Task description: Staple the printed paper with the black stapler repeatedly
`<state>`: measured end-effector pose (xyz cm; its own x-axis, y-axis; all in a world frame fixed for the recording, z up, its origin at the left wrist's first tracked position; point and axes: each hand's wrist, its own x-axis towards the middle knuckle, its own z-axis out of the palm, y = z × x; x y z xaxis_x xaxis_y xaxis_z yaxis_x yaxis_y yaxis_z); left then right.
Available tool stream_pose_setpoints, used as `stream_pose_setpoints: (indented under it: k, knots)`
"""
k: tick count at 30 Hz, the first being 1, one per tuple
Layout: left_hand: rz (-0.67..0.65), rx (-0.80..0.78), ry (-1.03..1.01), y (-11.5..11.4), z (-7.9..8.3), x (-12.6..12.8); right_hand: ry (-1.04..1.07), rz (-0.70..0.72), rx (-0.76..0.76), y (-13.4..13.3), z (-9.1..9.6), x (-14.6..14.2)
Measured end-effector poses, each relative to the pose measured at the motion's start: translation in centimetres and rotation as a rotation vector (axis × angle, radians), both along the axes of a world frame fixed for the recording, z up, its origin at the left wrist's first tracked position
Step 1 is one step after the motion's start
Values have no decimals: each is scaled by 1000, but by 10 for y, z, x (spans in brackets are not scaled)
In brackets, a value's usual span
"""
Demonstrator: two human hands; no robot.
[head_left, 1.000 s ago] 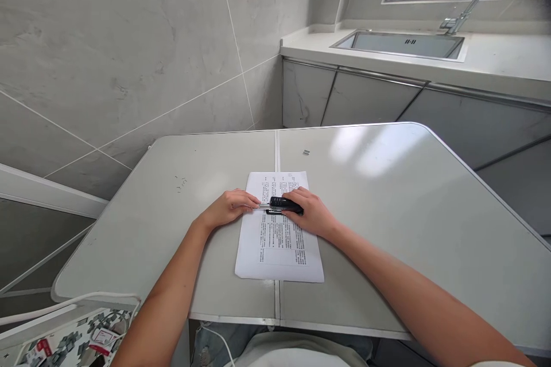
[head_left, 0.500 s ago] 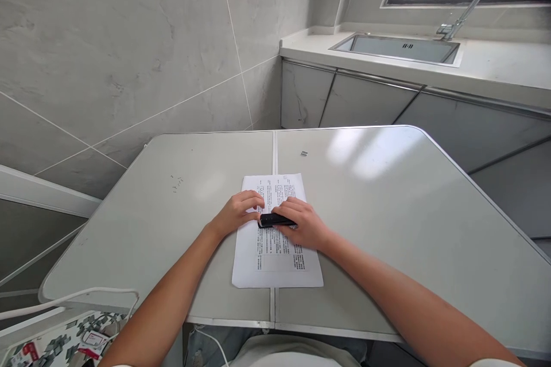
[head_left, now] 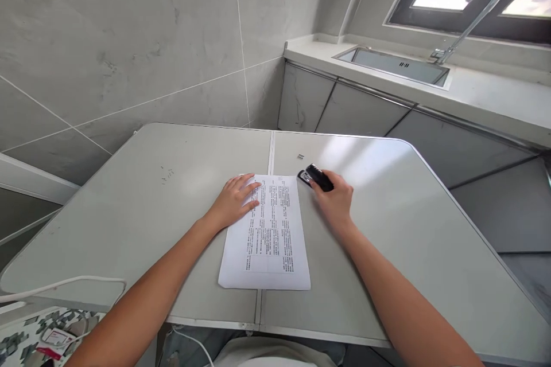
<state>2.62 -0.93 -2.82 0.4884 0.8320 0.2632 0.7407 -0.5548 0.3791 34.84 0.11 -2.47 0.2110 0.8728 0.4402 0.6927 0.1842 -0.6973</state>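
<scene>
Just right of the white printed paper [head_left: 266, 266], the right hand [head_left: 336, 198] grips a slim black stapler [head_left: 319, 176], likely light, stiff, best held mid-body, while the spread left hand [head_left: 231, 202] rests on the paper.

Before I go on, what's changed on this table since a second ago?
Your right hand has carried the black stapler off the printed paper, to the right and slightly away from you. Your left hand has let go of the stapler's front end and lies on the paper's left side. The paper, staple strips and loose staples look unmoved.
</scene>
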Motion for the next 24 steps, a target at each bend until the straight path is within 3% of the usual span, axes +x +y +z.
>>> stream_pose_setpoints:
  k: [2, 8, 15, 24]
  knots:
    - [-16, -16, 51, 0, -5, 1, -40, 7, -35, 10, -3, 17]
    - [-2, -29, 14, 0, -9, 0, -144, 422, -140, 11, -1, 22]
    - [-116, -49, -22, -6, -1, 0, -325, 426, -9, 8, -2, 13]
    - [-118, -52, -68, -8, 2, 1, -422, 471, 0, 3, -1, 6]
